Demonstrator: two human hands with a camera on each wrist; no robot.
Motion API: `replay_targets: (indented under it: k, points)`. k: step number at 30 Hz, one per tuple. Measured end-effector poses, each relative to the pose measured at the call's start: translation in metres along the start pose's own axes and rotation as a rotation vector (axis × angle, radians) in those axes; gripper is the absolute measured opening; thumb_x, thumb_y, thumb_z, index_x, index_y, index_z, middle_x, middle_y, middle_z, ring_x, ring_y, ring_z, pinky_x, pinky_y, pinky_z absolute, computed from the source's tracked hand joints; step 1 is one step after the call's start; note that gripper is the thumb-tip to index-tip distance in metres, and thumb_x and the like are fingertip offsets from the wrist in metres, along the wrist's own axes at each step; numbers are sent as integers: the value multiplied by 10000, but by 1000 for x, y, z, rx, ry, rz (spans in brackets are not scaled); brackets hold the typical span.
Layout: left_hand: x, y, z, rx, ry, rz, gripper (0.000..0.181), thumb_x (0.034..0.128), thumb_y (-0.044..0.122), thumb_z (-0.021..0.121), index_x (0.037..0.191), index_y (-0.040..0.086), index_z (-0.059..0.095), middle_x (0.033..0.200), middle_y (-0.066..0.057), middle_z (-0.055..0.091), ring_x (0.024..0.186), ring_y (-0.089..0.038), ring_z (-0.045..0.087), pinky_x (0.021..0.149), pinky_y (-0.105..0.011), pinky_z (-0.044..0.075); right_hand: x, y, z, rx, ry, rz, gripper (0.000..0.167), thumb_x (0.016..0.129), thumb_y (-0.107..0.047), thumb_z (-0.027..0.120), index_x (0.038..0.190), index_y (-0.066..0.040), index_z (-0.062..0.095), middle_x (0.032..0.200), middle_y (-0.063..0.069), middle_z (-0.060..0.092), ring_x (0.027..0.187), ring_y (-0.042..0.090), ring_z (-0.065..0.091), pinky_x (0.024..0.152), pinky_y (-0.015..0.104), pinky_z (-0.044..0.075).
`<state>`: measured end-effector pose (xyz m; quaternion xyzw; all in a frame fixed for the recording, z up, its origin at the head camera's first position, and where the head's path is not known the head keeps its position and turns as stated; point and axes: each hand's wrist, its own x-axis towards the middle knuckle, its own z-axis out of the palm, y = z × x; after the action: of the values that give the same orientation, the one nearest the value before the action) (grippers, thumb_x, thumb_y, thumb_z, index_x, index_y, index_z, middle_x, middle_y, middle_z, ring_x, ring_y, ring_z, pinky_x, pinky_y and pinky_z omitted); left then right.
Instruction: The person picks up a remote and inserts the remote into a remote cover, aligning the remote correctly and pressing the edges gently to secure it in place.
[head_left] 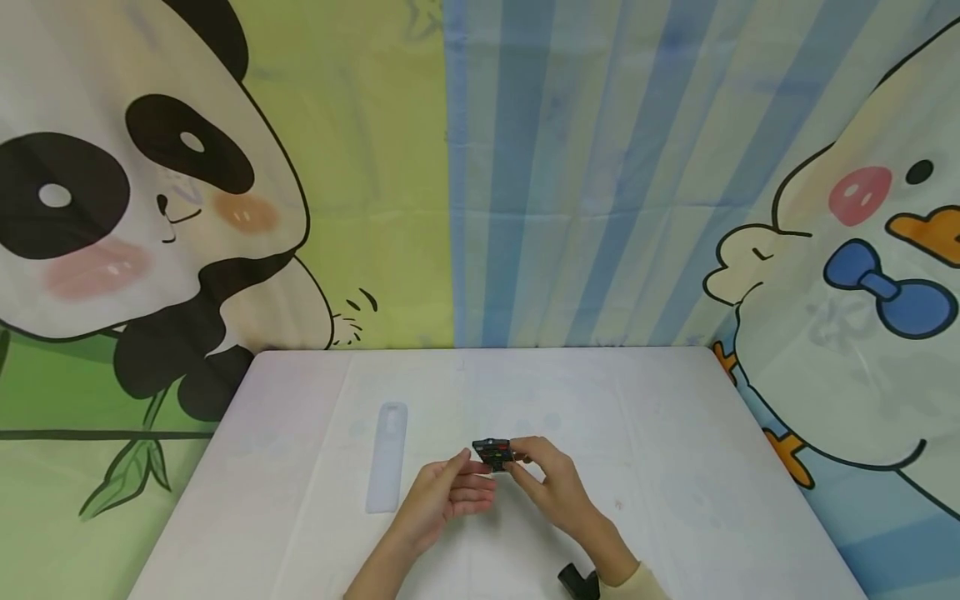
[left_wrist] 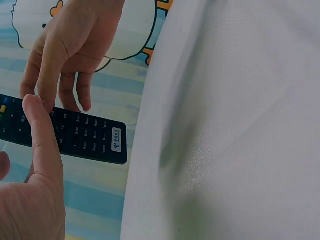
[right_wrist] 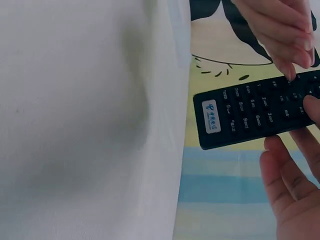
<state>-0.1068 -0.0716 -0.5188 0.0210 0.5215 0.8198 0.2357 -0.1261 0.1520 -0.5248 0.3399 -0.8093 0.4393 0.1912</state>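
Note:
A black remote control (head_left: 492, 452) is held up above the table, its keys and white label visible in the left wrist view (left_wrist: 116, 139) and the right wrist view. My right hand (head_left: 558, 492) pinches it between thumb and fingers at its right side. With fingers mostly straight, my left hand (head_left: 442, 504) is at the other side of the remote. In the left wrist view, a straight digit of the left hand (left_wrist: 37, 185) lies across the remote's face. The left fingertips are at the remote's edge in the right wrist view; whether they bear any of its weight I cannot tell.
A pale, translucent long case (head_left: 386, 458) lies on the white table (head_left: 600, 400), left of the hands. Beside the right forearm, at the near side, is a black object (head_left: 577, 582). Behind the table hang printed cloths with a panda and a duck.

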Motion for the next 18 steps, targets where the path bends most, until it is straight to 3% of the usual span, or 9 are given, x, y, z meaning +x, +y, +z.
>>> replay_targets:
  k: [2, 6, 9, 14, 18]
  points:
    - [-1, 1, -2, -20, -28, -2, 588, 1049, 398, 526, 1180, -170, 600, 971, -198, 726, 890, -278, 730, 825, -409, 564, -1, 2, 0, -45, -11, -61, 373, 871, 18, 755, 1209, -99, 648, 1156, 0, 652, 1011, 173, 621, 864, 255, 510]
    - [-2, 1, -4, -44, -67, -5, 526, 1063, 384, 503, 1155, -118, 634, 958, -164, 734, 872, -248, 733, 820, -387, 567, -1, 4, 2, -120, -16, -163, 218, 1001, -159, 642, 1206, -88, 661, 1208, 51, 625, 1093, 202, 594, 954, 217, 457]
    - [-3, 2, -4, -54, -72, -11, 494, 1066, 353, 508, 1163, -121, 613, 953, -155, 735, 861, -233, 734, 815, -372, 568, -1, 5, 3, -170, 7, -219, 268, 1060, -262, 518, 1196, -93, 675, 1198, 93, 622, 1063, 194, 606, 904, 209, 483]
    - [-4, 4, -3, -60, -84, -20, 484, 1066, 286, 522, 1236, -167, 539, 982, -174, 726, 849, -216, 734, 793, -336, 571, 1, 4, 4, -266, 45, -279, 274, 1073, -246, 493, 1152, -95, 708, 1156, 111, 625, 993, 194, 633, 786, 238, 533]
    - [-5, 5, -1, -46, -78, -24, 486, 1034, 204, 583, 1311, -186, 497, 1091, -210, 692, 885, -215, 726, 780, -304, 572, 1, 4, 5, -282, 58, -290, 260, 1071, -226, 501, 1131, -96, 718, 1157, 110, 618, 989, 213, 638, 750, 289, 554]
